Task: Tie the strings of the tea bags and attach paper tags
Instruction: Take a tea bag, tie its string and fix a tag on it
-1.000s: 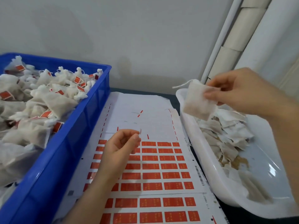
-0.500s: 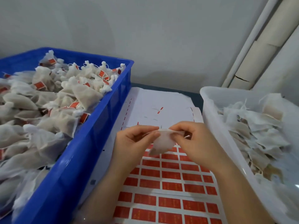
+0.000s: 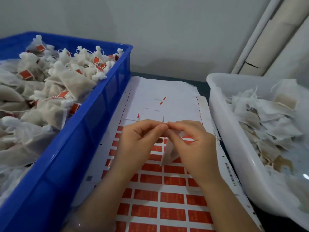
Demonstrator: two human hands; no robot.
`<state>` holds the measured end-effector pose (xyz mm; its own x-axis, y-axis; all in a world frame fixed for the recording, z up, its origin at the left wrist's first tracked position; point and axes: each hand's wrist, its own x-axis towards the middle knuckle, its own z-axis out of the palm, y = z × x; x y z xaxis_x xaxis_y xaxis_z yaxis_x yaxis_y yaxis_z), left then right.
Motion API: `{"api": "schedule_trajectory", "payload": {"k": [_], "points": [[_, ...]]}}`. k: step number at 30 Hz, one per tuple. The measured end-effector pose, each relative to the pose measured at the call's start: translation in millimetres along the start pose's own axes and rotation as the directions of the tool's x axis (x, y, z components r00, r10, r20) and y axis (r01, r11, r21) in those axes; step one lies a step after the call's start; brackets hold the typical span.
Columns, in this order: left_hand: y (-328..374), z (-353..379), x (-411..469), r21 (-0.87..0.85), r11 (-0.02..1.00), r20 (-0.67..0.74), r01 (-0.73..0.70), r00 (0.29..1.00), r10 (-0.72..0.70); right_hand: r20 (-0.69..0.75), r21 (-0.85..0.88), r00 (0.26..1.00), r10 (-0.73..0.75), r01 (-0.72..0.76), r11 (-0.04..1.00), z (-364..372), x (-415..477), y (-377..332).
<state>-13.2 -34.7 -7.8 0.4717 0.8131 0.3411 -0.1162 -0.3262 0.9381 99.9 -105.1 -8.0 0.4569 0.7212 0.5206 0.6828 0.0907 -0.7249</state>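
Note:
My left hand [image 3: 138,139] and my right hand [image 3: 192,144] meet fingertip to fingertip above the sheet of red paper tags [image 3: 167,185]. Between them hangs a white tea bag [image 3: 168,153], its top pinched by both hands. The string is too fine to make out, and a small white scrap sticks up between the fingertips. Finished tea bags with red tags [image 3: 50,84] fill the blue crate [image 3: 103,101] on the left. Loose untied tea bags [image 3: 260,118] lie in the white tub [image 3: 222,124] on the right.
The tag sheet lies between the crate and the tub, its far half stripped of tags. A grey wall stands close behind, with a white pipe [image 3: 250,41] and a beige pipe [image 3: 274,36] running up the right corner.
My right hand brought a tea bag from the white tub to the middle, where my left hand joined it. The bag now hangs lower, and the fingertips have closed together at its top.

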Motion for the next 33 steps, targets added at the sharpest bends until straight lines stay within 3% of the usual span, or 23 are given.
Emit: {"api": "schedule_trajectory", "payload": {"k": [4, 6, 11, 13, 15, 18, 21, 22, 24, 26, 29, 33], "points": [[-1.3, -1.2, -1.5, 0.281, 0.95, -0.072, -0.134, 0.984, 0.16, -0.06, -0.145, 0.994, -0.094, 0.085, 0.986, 5.3, -0.4, 2.6], [-0.7, -4.3, -0.7, 0.332, 0.93, -0.118, -0.156, 0.972, 0.205, -0.075, -0.222, 0.984, -0.162, 0.141, 0.965, 7.6, 0.3, 5.4], [5.0, -11.7, 1.0, 0.026, 1.0, -0.313, 0.004, 0.95, 0.004, -0.102, -0.256, 0.986, -0.135, 0.105, 0.961, 5.6, 5.6, 17.9], [6.8, -9.9, -0.5, -0.008, 1.0, -0.254, -0.016, 0.967, 0.013, -0.11, -0.244, 0.989, -0.101, 0.072, 0.967, 6.8, 7.6, 21.3], [7.3, -5.4, -2.0, -0.03, 0.998, -0.08, -0.062, 0.995, 0.059, -0.128, -0.245, 0.986, -0.105, 0.071, 0.967, 8.8, 6.9, 21.2], [7.9, -0.1, -5.3, -0.173, 0.982, 0.192, -0.08, 0.975, 0.114, -0.142, -0.24, 0.974, -0.175, 0.138, 0.961, 8.9, 1.2, 22.1], [6.5, -5.9, -1.6, -0.393, 0.919, 0.177, 0.039, 0.984, 0.034, -0.128, -0.032, 0.992, 0.01, -0.014, 0.999, 2.1, 0.7, 16.6], [4.9, -8.7, 0.8, -0.387, 0.92, 0.109, 0.068, 0.994, -0.028, -0.119, 0.041, 0.989, 0.09, -0.086, 0.995, 1.0, 0.8, 13.7], [-0.4, -11.3, 4.4, -0.121, 0.989, -0.017, 0.087, 0.996, -0.09, -0.1, 0.16, 0.98, 0.173, -0.156, 0.975, -0.9, 1.3, 7.7], [-3.6, -6.0, 2.6, 0.135, 0.988, 0.059, 0.079, 0.994, -0.088, -0.052, 0.259, 0.982, 0.183, -0.163, 0.952, -0.4, 1.3, 2.0], [-6.4, 1.4, -1.9, 0.205, 0.979, 0.162, 0.02, 0.985, -0.054, 0.047, 0.328, 0.986, 0.158, -0.165, 0.93, 2.6, -2.6, -3.9], [-5.8, -2.2, -2.6, 0.205, 0.979, 0.106, 0.022, 0.993, -0.044, 0.023, 0.423, 0.979, 0.202, -0.193, 0.885, -0.2, -3.0, -3.7]]}}
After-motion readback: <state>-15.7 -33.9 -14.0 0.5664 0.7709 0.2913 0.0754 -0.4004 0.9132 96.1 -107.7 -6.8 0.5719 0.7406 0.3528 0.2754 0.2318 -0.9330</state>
